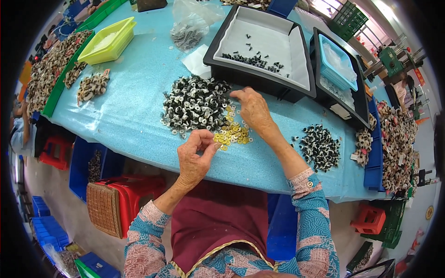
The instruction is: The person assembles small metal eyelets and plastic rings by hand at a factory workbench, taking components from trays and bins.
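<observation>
The left hand (193, 155) is raised just above the near edge of the blue table cover (139, 92), thumb and fingertips pinched together; whatever small part sits between them is too tiny to make out, so its long axis and heading cannot be told. Just beside it, to the right, lies a small scatter of yellow washers (233, 132), flat on the cover.

The right hand (252, 109) reaches forward, palm down, its fingers pointing left toward the large heap of black-and-white washers (194, 105); thumb and forefinger nearly meet at the heap's right edge, and I cannot tell whether they hold a piece.

A second, smaller heap (320, 147) lies to the right of the right forearm. Beyond the hands stands a black tray (218, 46) with a few dark screws (255, 59) along its near side. A yellow basket (109, 41) sits well apart at the far left.
</observation>
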A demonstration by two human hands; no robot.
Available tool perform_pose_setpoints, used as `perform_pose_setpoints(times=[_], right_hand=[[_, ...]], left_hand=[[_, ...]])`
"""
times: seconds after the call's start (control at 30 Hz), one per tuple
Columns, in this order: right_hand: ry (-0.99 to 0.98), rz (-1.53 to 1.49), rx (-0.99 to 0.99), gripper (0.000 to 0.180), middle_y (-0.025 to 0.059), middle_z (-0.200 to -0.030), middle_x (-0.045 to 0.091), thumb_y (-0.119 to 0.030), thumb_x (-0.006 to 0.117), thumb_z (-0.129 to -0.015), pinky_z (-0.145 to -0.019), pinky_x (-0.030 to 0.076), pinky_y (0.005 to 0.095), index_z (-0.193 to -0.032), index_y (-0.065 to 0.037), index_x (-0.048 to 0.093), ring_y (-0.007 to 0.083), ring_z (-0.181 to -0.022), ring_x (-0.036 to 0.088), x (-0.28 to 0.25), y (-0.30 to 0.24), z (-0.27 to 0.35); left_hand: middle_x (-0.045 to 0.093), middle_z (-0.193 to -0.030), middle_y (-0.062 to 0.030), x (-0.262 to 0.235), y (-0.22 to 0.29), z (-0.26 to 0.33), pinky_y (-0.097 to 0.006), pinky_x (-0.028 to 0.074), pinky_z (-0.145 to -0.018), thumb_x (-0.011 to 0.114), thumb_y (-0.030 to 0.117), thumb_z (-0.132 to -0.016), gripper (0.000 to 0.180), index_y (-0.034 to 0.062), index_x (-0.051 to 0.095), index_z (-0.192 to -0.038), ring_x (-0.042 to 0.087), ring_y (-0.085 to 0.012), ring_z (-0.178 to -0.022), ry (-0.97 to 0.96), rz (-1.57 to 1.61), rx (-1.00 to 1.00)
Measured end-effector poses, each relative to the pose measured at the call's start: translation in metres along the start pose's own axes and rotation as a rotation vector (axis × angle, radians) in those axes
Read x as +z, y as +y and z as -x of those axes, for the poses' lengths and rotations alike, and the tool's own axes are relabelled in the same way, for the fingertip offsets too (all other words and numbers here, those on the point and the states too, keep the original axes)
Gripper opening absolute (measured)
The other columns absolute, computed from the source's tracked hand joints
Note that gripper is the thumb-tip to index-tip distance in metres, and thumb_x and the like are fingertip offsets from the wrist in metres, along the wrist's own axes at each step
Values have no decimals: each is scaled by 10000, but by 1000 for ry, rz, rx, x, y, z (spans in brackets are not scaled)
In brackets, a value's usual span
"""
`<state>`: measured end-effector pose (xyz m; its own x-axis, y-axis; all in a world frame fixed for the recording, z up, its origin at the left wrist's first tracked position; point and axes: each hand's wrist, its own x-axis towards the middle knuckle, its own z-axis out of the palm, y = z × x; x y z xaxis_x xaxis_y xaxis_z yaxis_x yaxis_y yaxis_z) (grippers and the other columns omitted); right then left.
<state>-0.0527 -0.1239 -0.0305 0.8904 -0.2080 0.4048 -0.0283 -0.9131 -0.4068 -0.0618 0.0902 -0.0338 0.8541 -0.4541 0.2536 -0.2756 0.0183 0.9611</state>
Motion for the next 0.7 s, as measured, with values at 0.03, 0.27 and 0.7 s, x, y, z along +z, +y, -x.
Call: perform_pose_setpoints(times=[0.03,0.27,0.7], right_hand=[[-17,-33,29,267,129,-855,618,-7,505,-784,-745,481,417,-973,-105,665,324,-815,607,-2,4,-1],[1,71,86,294,138,-818,612,1,510,-761,-735,481,413,-997,-100,653,320,-813,609,2,0,-2],[-38,-306,77,241,118,-800,636,50,488,-768,-643,507,315,-920,-34,656,214,-693,622,-15,3,-6]], left_hand=[[624,-707,-41,0,0,1,-220,481,-588,687,7,-755,222,21,550,-929,604,-82,-656,0,0,0],[626,-712,-43,0,-3,1,-213,477,-584,684,4,-758,221,18,549,-932,602,-79,-660,-7,29,-5],[625,-719,-42,-1,-1,0,-208,472,-578,675,-12,-760,219,14,546,-936,596,-71,-670,-19,48,-11]])
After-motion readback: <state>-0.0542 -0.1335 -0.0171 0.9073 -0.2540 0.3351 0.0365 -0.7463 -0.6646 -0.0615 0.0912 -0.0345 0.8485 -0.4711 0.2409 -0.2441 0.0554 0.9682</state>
